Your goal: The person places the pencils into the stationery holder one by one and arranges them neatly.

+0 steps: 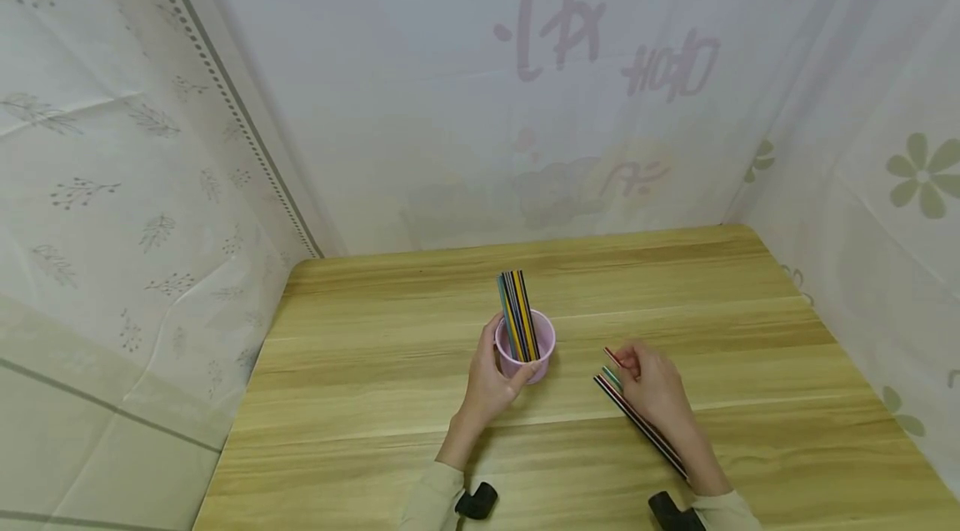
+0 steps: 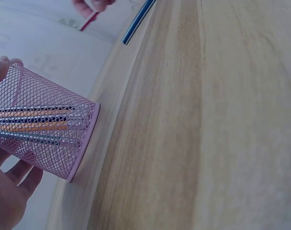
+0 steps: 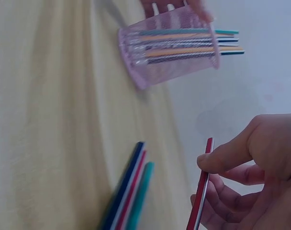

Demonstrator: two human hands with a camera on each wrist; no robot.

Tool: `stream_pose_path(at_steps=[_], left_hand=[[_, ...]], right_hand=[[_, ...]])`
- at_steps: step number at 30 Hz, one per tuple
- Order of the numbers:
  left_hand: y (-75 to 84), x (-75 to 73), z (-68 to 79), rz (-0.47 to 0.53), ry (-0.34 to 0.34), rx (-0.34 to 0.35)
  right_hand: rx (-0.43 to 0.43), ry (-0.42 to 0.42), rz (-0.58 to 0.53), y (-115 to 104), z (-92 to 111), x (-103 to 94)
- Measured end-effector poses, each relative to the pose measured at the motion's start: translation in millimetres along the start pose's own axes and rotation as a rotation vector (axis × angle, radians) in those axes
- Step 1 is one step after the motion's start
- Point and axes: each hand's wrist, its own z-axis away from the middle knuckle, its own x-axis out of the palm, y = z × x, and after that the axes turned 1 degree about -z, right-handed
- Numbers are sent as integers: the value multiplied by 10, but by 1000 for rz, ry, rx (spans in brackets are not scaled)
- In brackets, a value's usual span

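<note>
My left hand [image 1: 487, 381] grips a pink mesh pen cup [image 2: 50, 91] round its side, thumb by the rim. The cup is upright, its base right at the tabletop. Several striped pencils [image 1: 517, 314], yellow, black and teal among them, lean together inside it, their upper ends above the rim. To the right, my right hand [image 1: 656, 385] pinches a red-and-white striped pencil [image 3: 199, 196] between thumb and fingers, raised above the table. Below that hand lie a few more pencils, a dark one [image 3: 120, 196], a red one and a green one [image 3: 141, 194], side by side.
The wood-grain table [image 1: 360, 398] has rounded far corners. Pale printed curtains [image 1: 420, 97] hang behind it and along both sides. A black wrist strap piece [image 1: 477, 501] shows by the left sleeve, with another [image 1: 675, 512] by the right sleeve.
</note>
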Motion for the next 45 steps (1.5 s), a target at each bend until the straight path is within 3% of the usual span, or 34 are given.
stream_pose_path(at_steps=[15,31,37,45], left_hand=[[-6,-4,-5,12,-19,-10],[-7,6,-6,18,-24,-26],[-11,3,-1,29,-27,-36],[-13,-1,2,36,-22,-42]], right_hand=[[-122,165,-128,-487,-198,-117],[-381,394,-294,-975,-350,-110],[-443,422,-497,-1096,-375,-142],[-463,451,-781,-1293,-352,-194]])
